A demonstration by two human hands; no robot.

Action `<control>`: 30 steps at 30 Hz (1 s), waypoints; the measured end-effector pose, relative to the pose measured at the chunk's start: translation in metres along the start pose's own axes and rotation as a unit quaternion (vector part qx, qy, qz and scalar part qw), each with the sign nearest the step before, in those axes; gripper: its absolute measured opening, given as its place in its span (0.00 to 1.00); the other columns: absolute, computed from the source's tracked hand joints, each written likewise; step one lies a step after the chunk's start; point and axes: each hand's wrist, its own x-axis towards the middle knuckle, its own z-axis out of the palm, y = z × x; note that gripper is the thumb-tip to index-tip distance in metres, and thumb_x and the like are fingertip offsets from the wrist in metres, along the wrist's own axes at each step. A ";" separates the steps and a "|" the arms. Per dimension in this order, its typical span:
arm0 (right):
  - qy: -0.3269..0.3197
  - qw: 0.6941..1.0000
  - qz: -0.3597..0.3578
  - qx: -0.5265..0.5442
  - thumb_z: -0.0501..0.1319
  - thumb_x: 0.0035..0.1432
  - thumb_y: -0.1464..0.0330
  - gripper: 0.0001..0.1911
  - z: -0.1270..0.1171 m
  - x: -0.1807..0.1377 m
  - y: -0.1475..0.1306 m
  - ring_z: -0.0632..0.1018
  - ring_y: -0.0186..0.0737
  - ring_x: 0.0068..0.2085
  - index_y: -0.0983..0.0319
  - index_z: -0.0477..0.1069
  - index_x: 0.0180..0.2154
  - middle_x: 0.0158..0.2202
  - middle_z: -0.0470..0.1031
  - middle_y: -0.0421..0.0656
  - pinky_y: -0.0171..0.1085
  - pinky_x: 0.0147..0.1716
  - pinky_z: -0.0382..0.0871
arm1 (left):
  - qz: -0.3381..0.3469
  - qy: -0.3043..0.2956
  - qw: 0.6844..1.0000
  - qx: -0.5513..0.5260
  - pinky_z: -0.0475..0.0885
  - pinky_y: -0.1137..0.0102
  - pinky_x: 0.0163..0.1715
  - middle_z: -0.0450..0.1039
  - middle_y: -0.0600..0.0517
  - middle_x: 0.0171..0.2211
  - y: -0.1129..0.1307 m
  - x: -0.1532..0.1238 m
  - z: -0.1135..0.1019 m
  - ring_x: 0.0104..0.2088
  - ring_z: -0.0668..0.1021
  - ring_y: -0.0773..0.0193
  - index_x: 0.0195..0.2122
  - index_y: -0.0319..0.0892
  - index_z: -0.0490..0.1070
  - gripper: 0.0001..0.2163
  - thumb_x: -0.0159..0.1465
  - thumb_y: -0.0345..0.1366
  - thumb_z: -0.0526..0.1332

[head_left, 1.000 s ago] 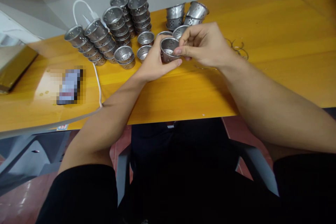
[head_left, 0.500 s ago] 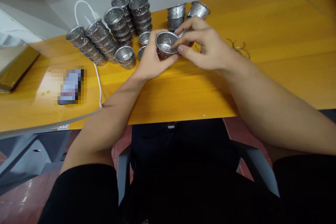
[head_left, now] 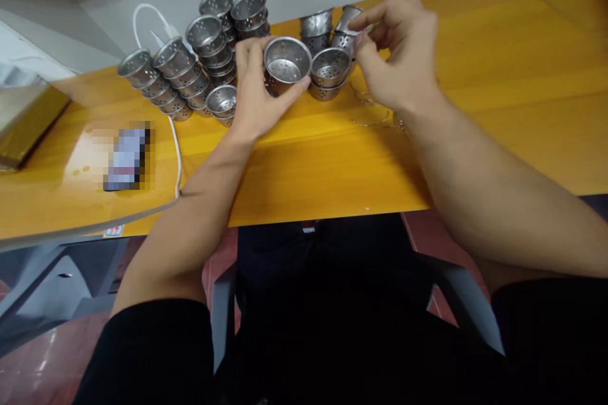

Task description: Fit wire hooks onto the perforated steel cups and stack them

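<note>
My left hand [head_left: 259, 85] is wrapped round a perforated metal cup [head_left: 287, 63], holding it tilted with its mouth toward me. My right hand [head_left: 399, 54] is up at the back right, thumb and index fingertips apart. Those fingertips are in front of a tilted perforated cup [head_left: 349, 16] on a stack; whether they touch it I cannot tell. Between my hands stands a short stack of two cups [head_left: 330, 66]. Below my right hand lie several thin curved wire pieces [head_left: 375, 117] on the wooden table [head_left: 308, 171].
Several stacks of perforated cups [head_left: 173, 60] stand to the left and behind my left hand. A blurred-out phone [head_left: 127, 159] lies at the left, beside a white cable [head_left: 178, 158]. A box [head_left: 31, 117] sits at the far left.
My right hand has left the cup in my left hand and moved up and right. My left hand has shifted left with its cup, baring the two-cup stack and the wires.
</note>
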 end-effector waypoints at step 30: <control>-0.032 0.998 0.051 -0.036 0.76 0.74 0.60 0.07 0.002 0.002 -0.004 0.78 0.52 0.42 0.47 0.82 0.40 0.46 0.85 0.44 0.54 0.50 0.79 | -0.065 -0.116 0.990 0.042 0.64 0.20 0.68 0.86 0.47 0.57 -0.108 0.068 0.028 0.68 0.76 0.29 0.56 0.71 0.74 0.30 0.55 0.61 0.81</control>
